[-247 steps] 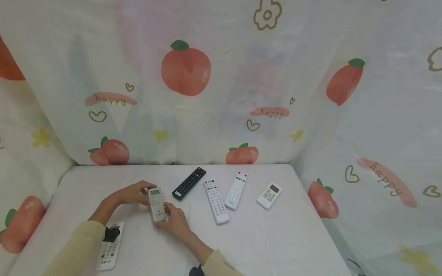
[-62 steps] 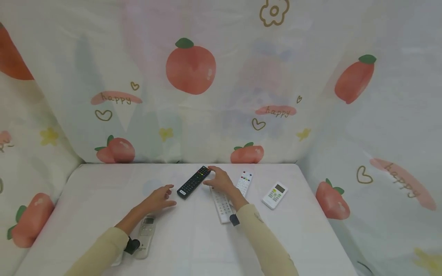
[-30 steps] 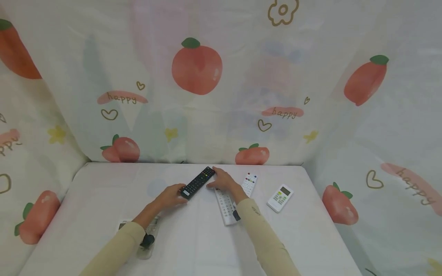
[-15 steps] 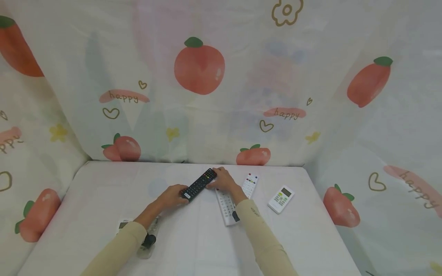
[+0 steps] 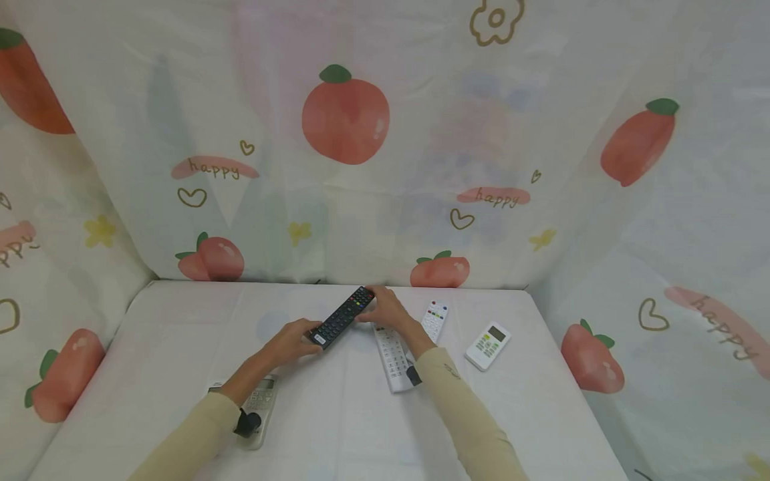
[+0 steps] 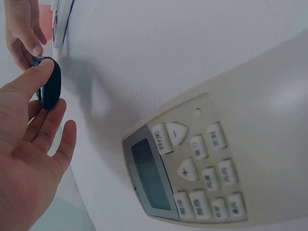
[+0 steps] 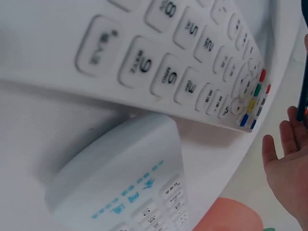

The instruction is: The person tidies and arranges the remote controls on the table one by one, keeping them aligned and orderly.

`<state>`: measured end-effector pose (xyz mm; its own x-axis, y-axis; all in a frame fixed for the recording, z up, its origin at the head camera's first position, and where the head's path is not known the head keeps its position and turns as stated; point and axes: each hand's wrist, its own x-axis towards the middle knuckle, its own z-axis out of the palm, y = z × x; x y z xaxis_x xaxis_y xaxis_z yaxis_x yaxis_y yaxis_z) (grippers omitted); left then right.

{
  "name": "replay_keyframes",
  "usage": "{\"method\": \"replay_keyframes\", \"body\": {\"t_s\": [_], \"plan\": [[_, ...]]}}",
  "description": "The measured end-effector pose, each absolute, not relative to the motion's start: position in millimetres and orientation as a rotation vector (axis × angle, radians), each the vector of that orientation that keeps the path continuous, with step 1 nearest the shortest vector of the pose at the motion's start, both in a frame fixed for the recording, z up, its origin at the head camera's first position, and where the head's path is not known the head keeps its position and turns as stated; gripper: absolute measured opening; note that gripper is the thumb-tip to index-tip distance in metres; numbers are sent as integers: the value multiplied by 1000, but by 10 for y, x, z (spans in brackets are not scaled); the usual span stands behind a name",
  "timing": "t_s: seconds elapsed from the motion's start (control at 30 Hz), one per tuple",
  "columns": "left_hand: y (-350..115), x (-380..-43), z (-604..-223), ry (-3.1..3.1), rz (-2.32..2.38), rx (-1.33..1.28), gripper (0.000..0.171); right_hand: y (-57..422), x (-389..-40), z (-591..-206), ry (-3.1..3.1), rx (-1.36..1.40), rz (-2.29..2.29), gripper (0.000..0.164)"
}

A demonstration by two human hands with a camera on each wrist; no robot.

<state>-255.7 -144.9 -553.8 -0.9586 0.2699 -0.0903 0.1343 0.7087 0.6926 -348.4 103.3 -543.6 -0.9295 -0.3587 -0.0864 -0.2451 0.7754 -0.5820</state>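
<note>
On the head view, the black remote (image 5: 341, 317) is at mid tabletop (image 5: 337, 427), its long axis running from 8 to 2 o'clock; the left hand (image 5: 295, 342) has its grip closed on the 8 o'clock end, the right hand (image 5: 390, 312) pinches the 2 o'clock end; the left wrist view alone shows the left thumb laid over the remote's edge, fingers beneath; that view also discloses the plus and minus keys of the beige remote (image 5: 263, 401), which lies between 7 and 8 o'clock of the black one and is partly covered in the head view; the right wrist view alone reveals blue lettering on the second white remote (image 5: 434, 321), at 3 o'clock, and legible digits on the long white remote (image 5: 394, 364), at 4 o'clock; the small white remote (image 5: 488, 346), farther out towards 3 o'clock, is identified in the head view only.
</note>
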Motion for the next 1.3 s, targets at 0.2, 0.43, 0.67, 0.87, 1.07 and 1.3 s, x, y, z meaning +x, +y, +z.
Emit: {"method": "replay_keyframes", "body": {"t_s": [0.2, 0.43, 0.67, 0.87, 1.07, 1.3], "plan": [[-1516, -2428, -5532, 2723, 1167, 372, 62, 1012, -3433, -5375, 2727, -523, -945, 84], [-1550, -2287, -5484, 2697, 1228, 373, 65, 1006, -3377, -5336, 2695, -560, -941, 89], [-1588, -2177, -5414, 2687, 1250, 464, 68, 1007, -3307, -5313, 2685, -614, -969, 85], [-1614, -2094, -5375, 2642, 1257, 505, 70, 995, -3210, -5233, 2666, -664, -989, 83], [-1632, -1981, -5343, 2600, 1238, 562, 74, 980, -3115, -5170, 2624, -725, -993, 84], [-1636, -1866, -5351, 2569, 1187, 533, 84, 955, -3036, -5155, 2603, -797, -972, 84]]}}
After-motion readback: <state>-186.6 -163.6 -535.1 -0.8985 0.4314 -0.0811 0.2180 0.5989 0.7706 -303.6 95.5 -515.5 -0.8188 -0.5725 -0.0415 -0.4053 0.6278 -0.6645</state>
